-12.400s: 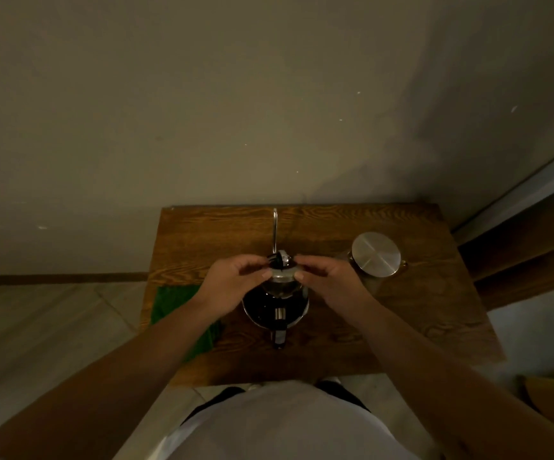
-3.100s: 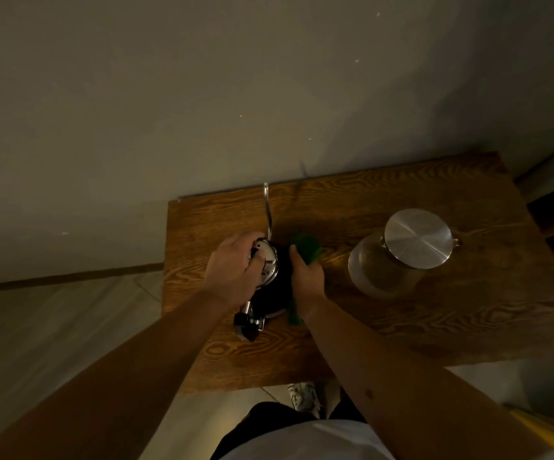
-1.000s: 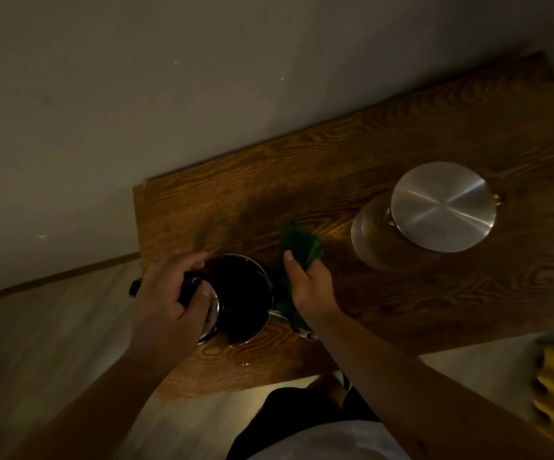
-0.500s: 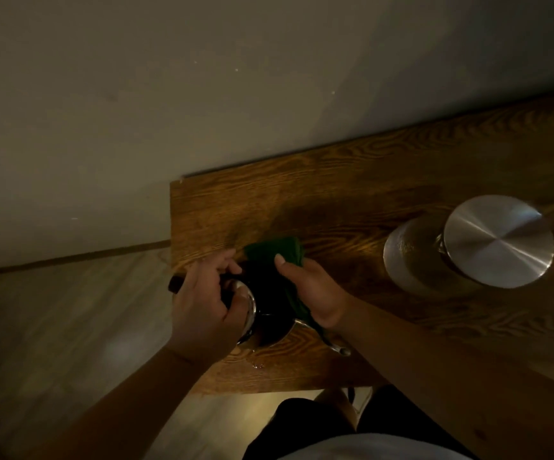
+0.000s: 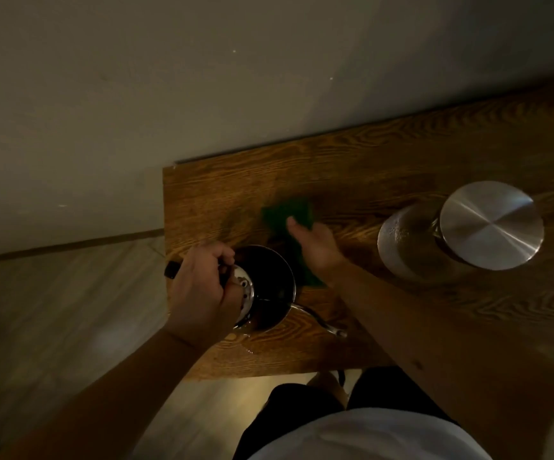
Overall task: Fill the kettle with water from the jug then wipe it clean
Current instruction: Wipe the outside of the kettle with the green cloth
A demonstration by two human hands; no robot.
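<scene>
The dark metal kettle [image 5: 269,287] leans toward me near the front left corner of the wooden table [image 5: 385,161], its thin spout [image 5: 318,322] pointing to the front right. My left hand [image 5: 202,290] grips the kettle by its black handle and covers the shiny lid. A green cloth [image 5: 287,212] is pressed against the kettle's far right side by my right hand [image 5: 315,247]. On the right of the table stands the glass jug [image 5: 405,244] with a round steel lid [image 5: 491,224].
The table stands against a plain wall. Pale floor lies to the left beyond the table's left edge [image 5: 164,227]. A small wet spot [image 5: 249,350] shows on the wood in front of the kettle. My legs are below the table's front edge.
Over the last second the cloth has slid along the kettle's far side under my right hand. My left hand keeps its hold, and the spout now points front right.
</scene>
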